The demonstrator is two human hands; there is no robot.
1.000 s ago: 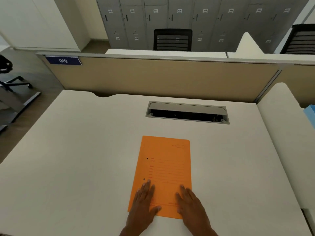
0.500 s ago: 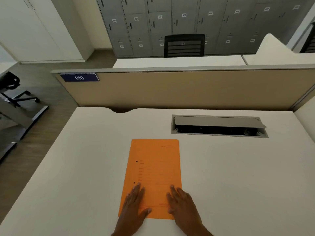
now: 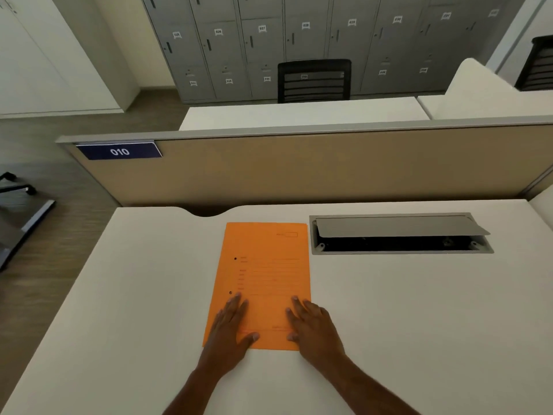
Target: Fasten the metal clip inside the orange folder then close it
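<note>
The orange folder [image 3: 263,274] lies closed and flat on the white desk [image 3: 404,310], its printed cover up and two small dark holes near its left edge. My left hand [image 3: 229,333] rests palm down on the folder's lower left part, fingers spread. My right hand [image 3: 314,327] lies flat on the lower right corner, partly over the desk. Neither hand grips anything. The metal clip is hidden inside the folder.
An open cable tray [image 3: 401,235] with a raised grey lid is sunk into the desk right of the folder. A tan partition [image 3: 299,169] with a "010" label [image 3: 119,151] closes the far edge. Beyond stand a black chair [image 3: 314,80] and grey lockers.
The view has shifted, so the folder and hands now sit higher and more central in the frame. Both hands stay flat on the closed folder's lower part.
</note>
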